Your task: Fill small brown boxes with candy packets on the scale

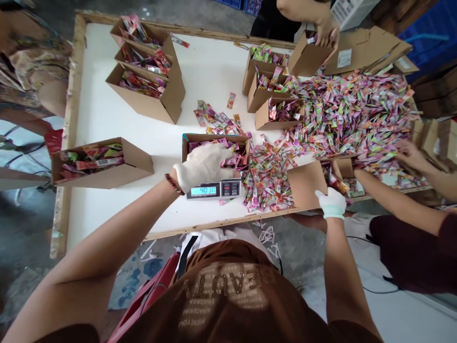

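Note:
My left hand (203, 164), in a white glove, lies palm down over a cardboard box (184, 148) filled with small colourful packets (240, 156). Its fingers are stretched out across the packets. That box rests on a digital scale (214, 189) with a lit blue display. Off to the right, my right hand (332, 202), gloved too, grips the near edge of another cardboard box (307, 183) at the table's front edge. The thumb shows on the cardboard; the other fingers are mostly hidden. Between the two boxes is a spread of loose packets (269, 178).
A large heap of packets (357, 109) covers the table's right side. Several filled boxes (148, 97) stand at the back left, one box (137, 159) at the left edge, and more boxes (264, 97) at the back. Co-workers' hands (326, 33) are at the back and right.

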Demonstrator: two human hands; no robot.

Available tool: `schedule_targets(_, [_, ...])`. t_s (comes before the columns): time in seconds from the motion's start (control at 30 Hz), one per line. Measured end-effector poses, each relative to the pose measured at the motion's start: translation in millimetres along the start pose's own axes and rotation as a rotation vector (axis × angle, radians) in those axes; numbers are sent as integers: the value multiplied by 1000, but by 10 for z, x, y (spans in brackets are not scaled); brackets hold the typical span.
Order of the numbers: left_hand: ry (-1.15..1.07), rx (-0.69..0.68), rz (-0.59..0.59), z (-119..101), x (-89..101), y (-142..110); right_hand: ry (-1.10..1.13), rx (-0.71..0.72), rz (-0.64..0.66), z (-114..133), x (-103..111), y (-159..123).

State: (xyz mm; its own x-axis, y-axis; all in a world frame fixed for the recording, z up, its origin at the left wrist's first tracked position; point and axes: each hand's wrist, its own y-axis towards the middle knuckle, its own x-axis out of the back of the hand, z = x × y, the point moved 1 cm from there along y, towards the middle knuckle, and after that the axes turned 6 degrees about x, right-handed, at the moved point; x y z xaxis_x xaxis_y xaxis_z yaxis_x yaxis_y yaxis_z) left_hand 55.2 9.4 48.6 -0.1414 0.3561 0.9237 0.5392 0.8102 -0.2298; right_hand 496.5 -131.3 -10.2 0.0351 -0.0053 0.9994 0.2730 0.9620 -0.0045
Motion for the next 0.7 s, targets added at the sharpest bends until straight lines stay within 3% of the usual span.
schedule_targets(0.07, [86,74,112,43,-273,-27,-34,-98,-1,34,127,25])
schedule_targets(0.13, [150,106,149,48,-467,-76,-57,-80,-12,223,287,79])
schedule_targets(0.2, [179,93,140,77,-561,-195,-92,85,-55,578,442,171])
schedule_targets(0.3, [172,51,126,265,-582,-588,-137,447,-141,1329,566,348])
schedule_targets(0.4, [128,116,114,641,-578,-1206,-111,715,-54,2163,469,522])
schedule_targets(0.53, [72,337,111,1264,-631,-2024,-58,895,207,3130,87,636])
schedule_targets(0.63, [48,509,120,1681,-734,-2347,-60,972,312,3579,-103,631])
schedule_targets(0.7, [35,596,130,1915,-832,-2388,-14,1005,304,3688,-71,625])
